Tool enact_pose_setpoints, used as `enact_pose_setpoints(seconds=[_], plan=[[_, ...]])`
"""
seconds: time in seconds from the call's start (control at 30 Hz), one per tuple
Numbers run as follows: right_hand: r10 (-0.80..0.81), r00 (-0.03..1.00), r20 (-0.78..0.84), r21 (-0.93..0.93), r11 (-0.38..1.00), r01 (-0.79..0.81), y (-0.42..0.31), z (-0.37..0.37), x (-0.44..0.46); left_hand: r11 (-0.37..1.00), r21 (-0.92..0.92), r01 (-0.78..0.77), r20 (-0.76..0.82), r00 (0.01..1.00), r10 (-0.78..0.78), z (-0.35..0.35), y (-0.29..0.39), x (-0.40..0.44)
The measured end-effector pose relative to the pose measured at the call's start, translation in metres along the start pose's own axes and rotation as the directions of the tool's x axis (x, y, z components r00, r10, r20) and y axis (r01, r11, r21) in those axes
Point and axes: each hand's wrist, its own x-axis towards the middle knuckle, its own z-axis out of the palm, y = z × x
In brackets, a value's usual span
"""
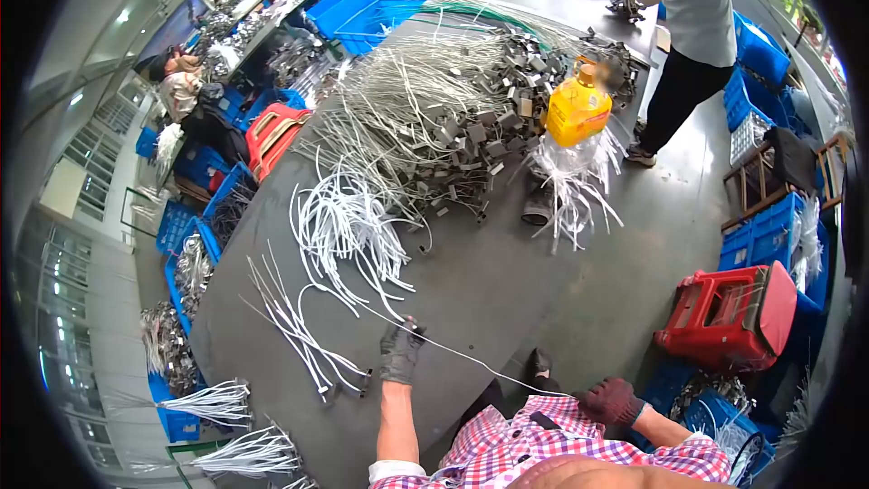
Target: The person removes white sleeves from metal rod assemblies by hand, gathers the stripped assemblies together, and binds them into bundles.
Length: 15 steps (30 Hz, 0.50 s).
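A thin white wire (480, 361) stretches across my front, over the near edge of the table (453, 281). My left hand (401, 353), in a dark grey glove, pinches it above the tabletop. At the wire's right end, my right hand (613, 400) in a dark maroon glove is closed around it beside my body; the tip is hidden in the fingers. Beyond my left hand lies a loose bundle of white wires (348, 226). Left of that hand, several white wires with small dark ends (303, 335) lie spread out.
A large heap of wires with metal boxes (471, 140) covers the table's far part. A yellow bottle (577, 109) stands by clear plastic strips (575, 181). Red stools (729, 317) and blue crates (760, 231) line the right. Another person (692, 18) works at the far end.
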Motion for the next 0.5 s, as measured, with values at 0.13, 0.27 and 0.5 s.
enact_pose_setpoints(seconds=[0.13,0.27,0.5], plan=[[0.013,1.000,-0.010,0.045,0.999,-0.013,0.001,-0.012,-0.007,0.982,0.004,-0.190,-0.108,0.976,0.190,0.021,0.061,-0.030],[0.044,0.996,-0.081,0.034,0.999,-0.041,0.008,-0.003,-0.015,0.933,0.006,-0.359,-0.194,0.915,0.353,0.018,0.109,-0.029],[0.080,0.965,-0.249,0.045,0.996,-0.071,0.005,-0.005,-0.019,0.923,0.064,-0.379,-0.229,0.895,0.383,0.040,0.134,-0.031]])
